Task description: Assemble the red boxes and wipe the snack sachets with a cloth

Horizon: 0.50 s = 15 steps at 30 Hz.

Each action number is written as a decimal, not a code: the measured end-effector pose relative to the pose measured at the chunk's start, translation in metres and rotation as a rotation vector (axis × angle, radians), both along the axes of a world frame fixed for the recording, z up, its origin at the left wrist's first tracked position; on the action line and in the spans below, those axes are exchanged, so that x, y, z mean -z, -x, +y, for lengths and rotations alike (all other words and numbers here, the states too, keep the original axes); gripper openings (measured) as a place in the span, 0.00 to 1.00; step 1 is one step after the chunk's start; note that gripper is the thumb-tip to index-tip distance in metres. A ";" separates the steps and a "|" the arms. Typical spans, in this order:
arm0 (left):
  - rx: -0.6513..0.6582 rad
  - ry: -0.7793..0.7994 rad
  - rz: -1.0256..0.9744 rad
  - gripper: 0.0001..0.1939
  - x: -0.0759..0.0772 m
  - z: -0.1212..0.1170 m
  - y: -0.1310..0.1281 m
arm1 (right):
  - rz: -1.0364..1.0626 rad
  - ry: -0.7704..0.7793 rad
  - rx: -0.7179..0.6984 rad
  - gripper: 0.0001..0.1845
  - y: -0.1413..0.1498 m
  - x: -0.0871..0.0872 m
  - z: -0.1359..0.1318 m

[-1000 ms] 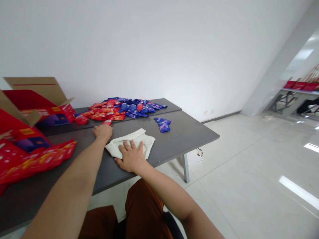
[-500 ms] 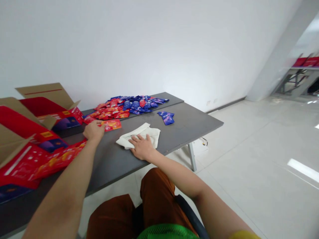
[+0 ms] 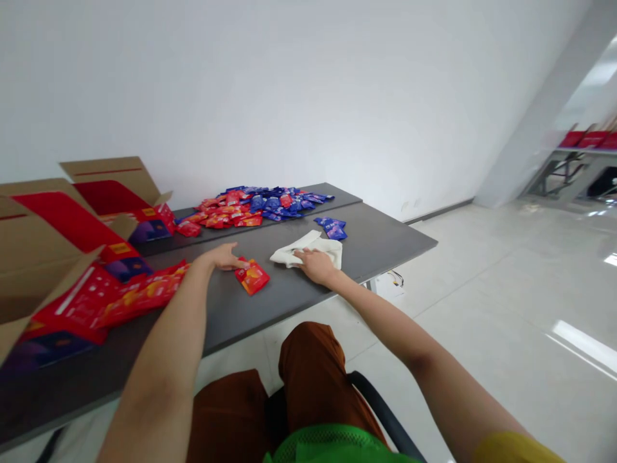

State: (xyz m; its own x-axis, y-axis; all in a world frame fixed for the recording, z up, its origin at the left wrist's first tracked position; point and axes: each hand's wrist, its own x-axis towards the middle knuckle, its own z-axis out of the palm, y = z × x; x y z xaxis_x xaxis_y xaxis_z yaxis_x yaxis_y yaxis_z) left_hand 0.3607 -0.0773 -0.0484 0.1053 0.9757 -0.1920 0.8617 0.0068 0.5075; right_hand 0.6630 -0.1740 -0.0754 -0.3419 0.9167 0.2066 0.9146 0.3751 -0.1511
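My left hand (image 3: pixel 224 257) reaches over the grey table, its thumb and fingers apart. The thumb side touches the corner of a red packet (image 3: pixel 252 278) that lies on the tabletop. My right hand (image 3: pixel 318 265) presses on a folded white cloth (image 3: pixel 330 246), fingers closed over its near part and partly hidden in its folds. Just behind the cloth lie a few blue packets (image 3: pixel 331 227). A heap of red packets (image 3: pixel 224 211) and blue packets (image 3: pixel 272 203) spreads along the back of the table.
Open cardboard boxes with red and blue print, a near one (image 3: pixel 62 344) and a far one (image 3: pixel 153 225), stand at the left. A strip of red packets (image 3: pixel 144 296) leans beside the near box. The table (image 3: pixel 385 238) ends at the right; a white wall rises behind.
My right hand has slid the cloth to the right, towards the blue packets. My left hand has brought a red packet from beside the heap to the table's middle, and its fingers have spread.
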 end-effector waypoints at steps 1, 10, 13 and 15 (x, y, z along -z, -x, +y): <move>-0.051 -0.048 0.068 0.52 -0.001 0.001 -0.004 | 0.003 0.004 0.053 0.23 0.003 -0.002 0.000; -0.171 -0.271 0.248 0.22 -0.007 -0.050 -0.022 | 0.048 0.025 0.163 0.20 0.023 -0.008 0.013; -0.178 -0.263 0.311 0.34 -0.004 -0.087 -0.035 | 0.224 0.194 0.158 0.26 0.025 -0.019 0.027; -0.177 -0.174 0.349 0.43 0.005 -0.103 -0.044 | 0.348 0.331 0.104 0.32 0.033 -0.026 0.033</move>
